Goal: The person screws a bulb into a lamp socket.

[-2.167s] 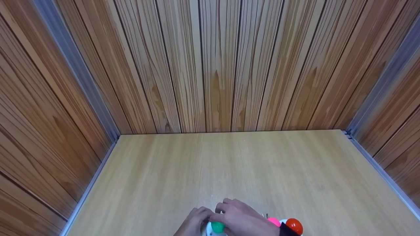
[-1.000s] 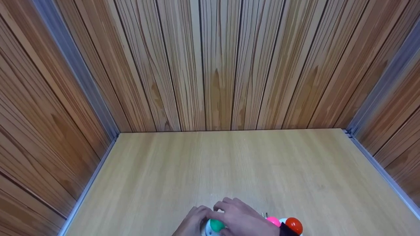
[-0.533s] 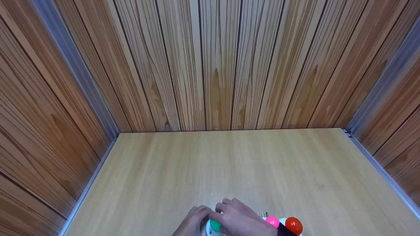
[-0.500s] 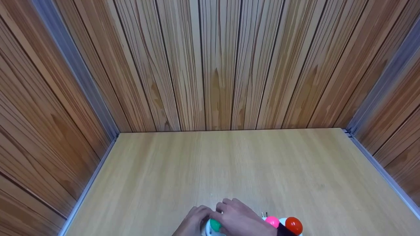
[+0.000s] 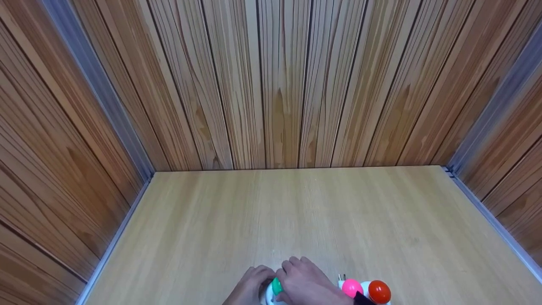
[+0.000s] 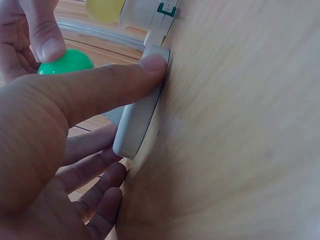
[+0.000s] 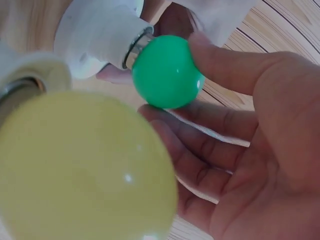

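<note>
A small green light bulb [image 7: 167, 72] sits in a white lamp holder [image 7: 107, 37], with a strip of its metal screw base showing. My right hand [image 5: 305, 283] holds the bulb between thumb and fingers. In the head view it covers part of the green. My left hand [image 5: 253, 283] grips the holder's round base [image 6: 137, 122], thumb on one face and fingertips around the far edge. The base stands against the table in the left wrist view. A yellow bulb [image 7: 85, 170] in another white socket looms close in the right wrist view.
A pink bulb [image 5: 352, 288] and a red bulb [image 5: 379, 292] stand on white fittings right of my right hand. Metal plug prongs [image 5: 341, 278] stick up beside the pink one. Wood-panelled walls [image 5: 279, 84] enclose the wooden table [image 5: 296, 212] at back and sides.
My right hand has turned on the green bulb, its fingers closing further round it. Its wrist has shifted slightly, uncovering more of the pink bulb. The left hand keeps its place.
</note>
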{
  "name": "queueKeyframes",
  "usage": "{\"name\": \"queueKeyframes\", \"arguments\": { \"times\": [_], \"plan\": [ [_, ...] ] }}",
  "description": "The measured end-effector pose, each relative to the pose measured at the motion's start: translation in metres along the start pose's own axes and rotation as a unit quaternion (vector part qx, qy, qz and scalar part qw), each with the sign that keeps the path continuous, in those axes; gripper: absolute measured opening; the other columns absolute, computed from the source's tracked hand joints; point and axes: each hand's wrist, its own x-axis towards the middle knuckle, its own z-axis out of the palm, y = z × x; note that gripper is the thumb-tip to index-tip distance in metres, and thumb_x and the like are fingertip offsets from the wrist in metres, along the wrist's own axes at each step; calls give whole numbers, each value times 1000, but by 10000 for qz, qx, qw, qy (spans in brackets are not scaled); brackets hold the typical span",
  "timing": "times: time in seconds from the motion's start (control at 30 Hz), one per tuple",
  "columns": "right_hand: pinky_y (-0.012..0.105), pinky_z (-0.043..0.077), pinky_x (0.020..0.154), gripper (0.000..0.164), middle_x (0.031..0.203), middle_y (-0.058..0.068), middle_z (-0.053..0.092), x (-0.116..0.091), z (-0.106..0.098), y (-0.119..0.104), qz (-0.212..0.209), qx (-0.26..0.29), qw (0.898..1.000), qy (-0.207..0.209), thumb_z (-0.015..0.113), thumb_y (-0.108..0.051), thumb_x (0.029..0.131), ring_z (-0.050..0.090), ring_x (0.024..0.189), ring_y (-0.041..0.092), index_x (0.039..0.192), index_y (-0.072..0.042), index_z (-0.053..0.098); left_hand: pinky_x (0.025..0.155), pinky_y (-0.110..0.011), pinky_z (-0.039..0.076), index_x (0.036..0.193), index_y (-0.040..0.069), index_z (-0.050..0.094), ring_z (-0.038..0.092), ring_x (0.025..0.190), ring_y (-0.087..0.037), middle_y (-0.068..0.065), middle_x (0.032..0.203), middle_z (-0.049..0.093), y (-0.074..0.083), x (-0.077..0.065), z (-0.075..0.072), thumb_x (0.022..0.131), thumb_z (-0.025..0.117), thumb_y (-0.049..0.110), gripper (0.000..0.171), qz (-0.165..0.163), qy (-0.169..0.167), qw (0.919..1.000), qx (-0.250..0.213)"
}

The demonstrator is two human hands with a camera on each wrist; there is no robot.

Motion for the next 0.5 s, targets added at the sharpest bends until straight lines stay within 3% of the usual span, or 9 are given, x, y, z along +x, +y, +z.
{"name": "queueKeyframes", "arguments": {
  "times": [0.07,0.2,0.3,0.4,0.5],
  "plan": [
    [19,30,59,47,84,-6,63,1,1,-2,119,-34,9999,-111,58,-61,90,48,71,7,103,-16,67,93,-22,48,119,31,63,46,106,-1,19,117,59,-1,0,0,66,86,51,61,83,50,10000,-21],
    [20,36,61,51,86,-6,64,0,1,-5,288,-416,9986,-129,54,-65,90,54,75,9,103,-17,65,90,-20,46,121,27,64,45,104,1,13,119,61,-4,-2,2,68,85,53,63,690,267,9971,168],
    [22,40,64,52,88,-5,64,-2,-1,-5,361,-348,9987,-72,56,-66,88,57,78,11,107,-18,63,90,-20,45,123,23,64,45,105,1,10,121,63,-5,-3,4,69,84,52,65,1015,396,9934,349],
    [23,42,67,47,93,-4,65,-4,-2,-1,309,400,9987,-116,67,-56,87,55,80,11,121,-24,60,94,-22,45,125,29,62,44,108,2,17,121,60,-3,-3,3,67,85,52,67,635,285,9972,288],
    [23,46,72,55,106,-2,66,-6,-2,4,-8,960,9954,-7,76,-44,84,55,85,11,133,-31,54,98,-25,46,121,36,62,44,110,0,22,119,57,-2,-3,1,66,86,54,63,160,145,9996,178]
  ]
}}
